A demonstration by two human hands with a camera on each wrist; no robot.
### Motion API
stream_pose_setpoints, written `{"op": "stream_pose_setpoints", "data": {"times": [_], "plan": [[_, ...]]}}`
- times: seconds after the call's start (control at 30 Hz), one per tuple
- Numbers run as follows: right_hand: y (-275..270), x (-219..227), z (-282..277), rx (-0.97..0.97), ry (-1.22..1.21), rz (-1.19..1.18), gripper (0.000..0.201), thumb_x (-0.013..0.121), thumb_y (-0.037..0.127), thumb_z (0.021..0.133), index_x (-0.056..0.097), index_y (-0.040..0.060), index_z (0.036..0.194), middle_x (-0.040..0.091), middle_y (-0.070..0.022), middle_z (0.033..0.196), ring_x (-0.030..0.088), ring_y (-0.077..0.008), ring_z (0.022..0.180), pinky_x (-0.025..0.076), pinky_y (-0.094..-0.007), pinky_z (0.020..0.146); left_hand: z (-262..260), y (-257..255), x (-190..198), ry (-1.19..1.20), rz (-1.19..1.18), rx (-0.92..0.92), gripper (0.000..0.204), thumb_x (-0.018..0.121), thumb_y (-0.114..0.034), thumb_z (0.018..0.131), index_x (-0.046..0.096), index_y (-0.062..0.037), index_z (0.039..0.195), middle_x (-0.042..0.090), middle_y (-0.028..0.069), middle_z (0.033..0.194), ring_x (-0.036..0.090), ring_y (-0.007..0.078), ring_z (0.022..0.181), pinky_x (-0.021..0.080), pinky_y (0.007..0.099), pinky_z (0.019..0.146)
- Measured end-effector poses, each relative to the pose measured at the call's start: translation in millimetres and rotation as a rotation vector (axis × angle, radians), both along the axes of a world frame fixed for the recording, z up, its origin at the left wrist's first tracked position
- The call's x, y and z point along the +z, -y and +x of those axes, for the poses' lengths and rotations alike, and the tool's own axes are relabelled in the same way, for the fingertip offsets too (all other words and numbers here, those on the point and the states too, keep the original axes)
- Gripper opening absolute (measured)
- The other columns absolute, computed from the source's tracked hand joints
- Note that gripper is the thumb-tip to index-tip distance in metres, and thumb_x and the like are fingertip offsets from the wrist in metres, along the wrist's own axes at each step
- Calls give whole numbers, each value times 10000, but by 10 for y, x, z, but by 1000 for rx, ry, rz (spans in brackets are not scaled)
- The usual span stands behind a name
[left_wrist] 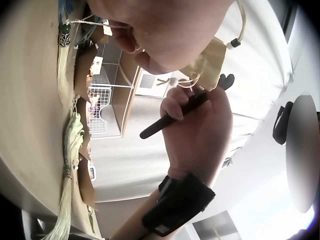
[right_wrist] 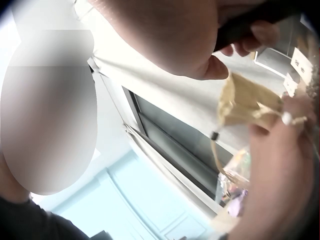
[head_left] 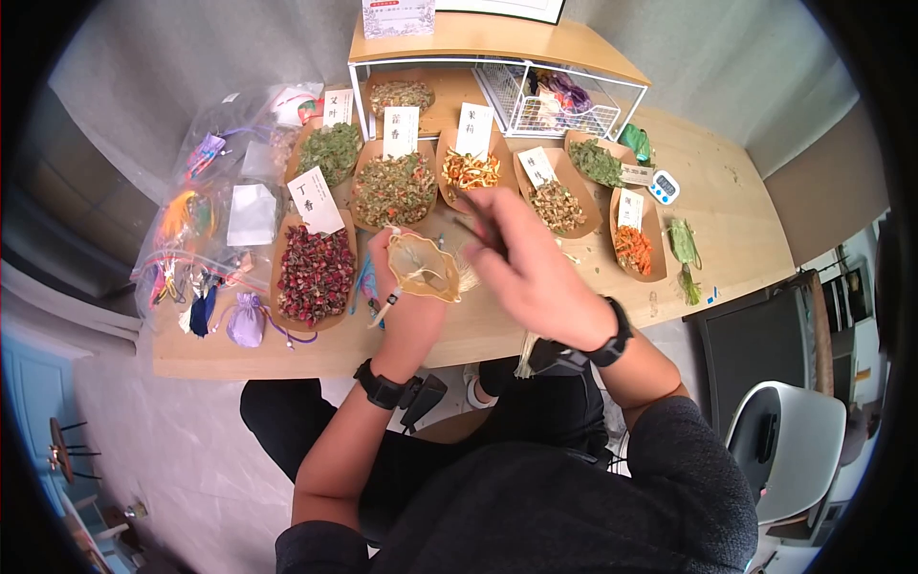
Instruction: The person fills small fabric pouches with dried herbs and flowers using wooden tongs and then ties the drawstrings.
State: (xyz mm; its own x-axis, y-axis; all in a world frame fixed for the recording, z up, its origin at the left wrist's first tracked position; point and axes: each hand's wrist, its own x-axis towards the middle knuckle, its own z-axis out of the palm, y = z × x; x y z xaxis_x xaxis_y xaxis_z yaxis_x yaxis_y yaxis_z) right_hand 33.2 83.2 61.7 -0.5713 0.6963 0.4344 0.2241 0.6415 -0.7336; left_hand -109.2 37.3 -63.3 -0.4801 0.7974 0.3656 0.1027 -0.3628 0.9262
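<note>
My left hand (head_left: 417, 314) holds a small yellow drawstring pouch (head_left: 426, 271), its mouth spread toward the head camera. The cord with beads hangs from the pouch's side, and the right wrist view shows the fabric (right_wrist: 245, 102) standing above the fingers. Beside it, my right hand (head_left: 540, 277) grips dark tongs (left_wrist: 185, 107), fingers curled round the handle. The tongs' tips point toward the shallow brown tray of yellow-orange dried flowers (head_left: 470, 172), above and right of the pouch in the head view.
More brown trays carry dried red rosebuds (head_left: 316, 273), mixed herbs (head_left: 394, 191), green leaves (head_left: 330, 153) and orange petals (head_left: 632, 249). Labels stand in several. A purple pouch (head_left: 246, 323), plastic bags (head_left: 253, 215), a timer (head_left: 664, 187) and a wooden shelf (head_left: 497, 38) are around them.
</note>
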Motion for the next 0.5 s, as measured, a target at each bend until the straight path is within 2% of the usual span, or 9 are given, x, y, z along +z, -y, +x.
{"op": "stream_pose_setpoints", "data": {"times": [0.13, 0.17, 0.27, 0.37, 0.43, 0.5], "plan": [[-20, 348, 209, 7, 155, 279, 372, 675, 3, 915, 602, 24, 1279, 573, -145, 905, 600, -295, 875, 506, -361, 813, -76, -27, -81, -47, -3, 22, 704, 777, 80, 782, 386, -63, 1351, 527, 67, 1229, 555, 167, 1121, 479, 318, 984], [-29, 350, 247, 8, 202, 289, 388, 704, 48, 909, 623, 32, 1289, 587, -121, 879, 634, -300, 862, 524, -382, 780, -72, -26, -71, -24, -28, 18, 709, 778, 78, 781, 386, -63, 1355, 528, 69, 1234, 557, 169, 1123, 478, 317, 987], [73, 445, 294, -33, 545, 349, 289, 723, 101, 899, 646, 45, 1171, 614, -92, 865, 673, -294, 862, 532, -412, 728, -55, -9, -16, -10, -74, 24, 726, 786, 74, 775, 383, -60, 1363, 529, 77, 1246, 560, 175, 1131, 478, 317, 993], [139, 462, 239, -53, 716, 603, 186, 722, 135, 834, 629, 64, 979, 615, -51, 831, 685, -260, 823, 529, -398, 667, -34, 4, 67, -62, -58, 46, 747, 800, 69, 758, 384, -57, 1366, 529, 86, 1251, 563, 180, 1144, 481, 321, 996], [119, 401, 166, -66, 675, 750, 168, 700, 142, 780, 587, 80, 887, 591, -45, 806, 665, -233, 787, 517, -374, 646, 7, 30, 133, -28, -48, 38, 756, 808, 68, 745, 391, -53, 1364, 530, 93, 1256, 565, 183, 1150, 481, 325, 1000], [96, 321, 105, -95, 647, 858, 160, 677, 145, 734, 570, 91, 840, 568, -38, 785, 643, -212, 759, 507, -351, 633, 17, 40, 124, -103, -17, 39, 759, 813, 66, 727, 409, -46, 1359, 532, 104, 1264, 570, 194, 1153, 480, 331, 1006]]}}
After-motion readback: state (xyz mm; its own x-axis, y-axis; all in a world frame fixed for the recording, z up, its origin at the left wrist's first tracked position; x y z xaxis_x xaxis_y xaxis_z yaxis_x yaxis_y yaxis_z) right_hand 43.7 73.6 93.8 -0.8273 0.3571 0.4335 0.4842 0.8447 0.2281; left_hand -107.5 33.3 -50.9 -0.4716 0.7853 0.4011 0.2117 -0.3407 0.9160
